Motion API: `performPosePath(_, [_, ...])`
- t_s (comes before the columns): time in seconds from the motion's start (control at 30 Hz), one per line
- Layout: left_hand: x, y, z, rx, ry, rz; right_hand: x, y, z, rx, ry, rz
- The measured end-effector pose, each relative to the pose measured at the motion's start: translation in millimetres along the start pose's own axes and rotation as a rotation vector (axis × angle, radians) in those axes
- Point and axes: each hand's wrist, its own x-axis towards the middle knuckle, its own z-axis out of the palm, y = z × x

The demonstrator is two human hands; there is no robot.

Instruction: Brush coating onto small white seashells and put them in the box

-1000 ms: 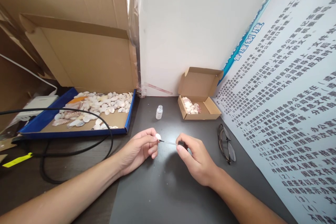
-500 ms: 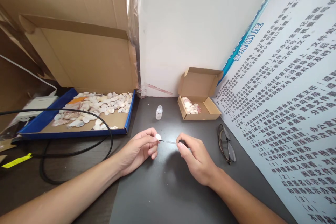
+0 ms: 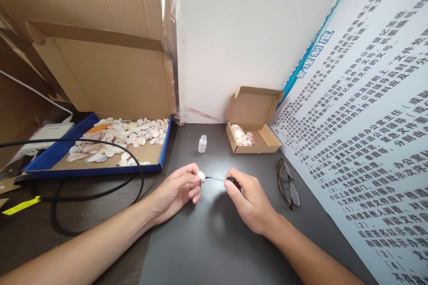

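The fingers (image 3: 191,179) of the left hand (image 3: 179,185) are pinched together on a white shell (image 3: 201,176); by the right hand (image 3: 250,198), closed on a black cap (image 3: 230,180), a brush (image 3: 217,179) is pointed leftward at the shell's right edge, contact unclear.

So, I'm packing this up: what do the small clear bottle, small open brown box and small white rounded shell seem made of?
Small clear bottle: probably glossy glass, given its see-through neck; perhaps plastic.
Small open brown box: matte cardboard, judging by its folded flaps.
Small white rounded shell: likely real shell, by its pale rounded form; finish too small to judge.
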Motion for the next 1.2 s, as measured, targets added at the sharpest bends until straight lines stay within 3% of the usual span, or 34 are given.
performPosePath(1.2, [1.3, 0.5, 0.2, -0.006, -0.006, 0.001, -1.0, 0.0, -1.0, 0.074, -0.013, 0.005])
